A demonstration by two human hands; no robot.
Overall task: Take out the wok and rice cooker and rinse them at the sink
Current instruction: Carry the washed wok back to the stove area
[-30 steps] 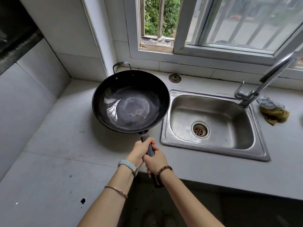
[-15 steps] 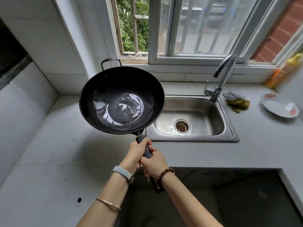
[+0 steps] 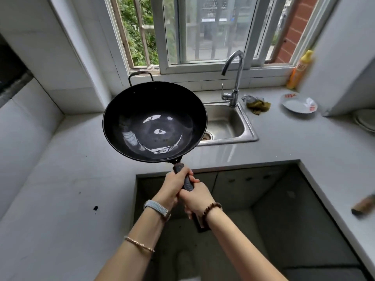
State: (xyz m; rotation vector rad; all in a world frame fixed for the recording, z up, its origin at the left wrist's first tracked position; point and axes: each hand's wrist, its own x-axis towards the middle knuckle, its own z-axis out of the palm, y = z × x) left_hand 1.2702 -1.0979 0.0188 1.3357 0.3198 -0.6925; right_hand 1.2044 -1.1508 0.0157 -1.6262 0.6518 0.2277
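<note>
- While we hold the wok [image 3: 154,122] up in the air above the counter [image 3: 284,142], its right edge overlapping the left side of the sink [image 3: 250,126] from this view, the step in hand reads as carrying it across for rinsing.
- Our left hand [image 3: 174,185] wraps the long handle [image 3: 187,182] nearer the bowl, fingers curled fully round it. Our right hand [image 3: 197,197] grips the same handle just behind, touching the left hand and closed just as tightly.
- The wok sits roughly level, open side up, with its small loop handle [image 3: 140,75] pointing toward the window. The inside looks dark and glossy, and we make out no water in it (the bright patches seem to be window reflections).
- The faucet [image 3: 236,78] stands at the sink's back edge, and we see nothing running from it.
- We judge the task to be early: the wok is out but not yet rinsed, and the rice cooker is nowhere in view.
- The next move, as we read it, is to swing the wok rightward and lower it toward the basin under the spout, then free one hand for the tap lever.
- The wok looks wider than the basin, so we expect it to rest tilted on the rim rather than sit flat. The tall spout stands in the path and needs clearing.
- A rag [image 3: 258,105] and a plate [image 3: 296,104] lie on the counter right of the sink, well apart from the wok.
</note>
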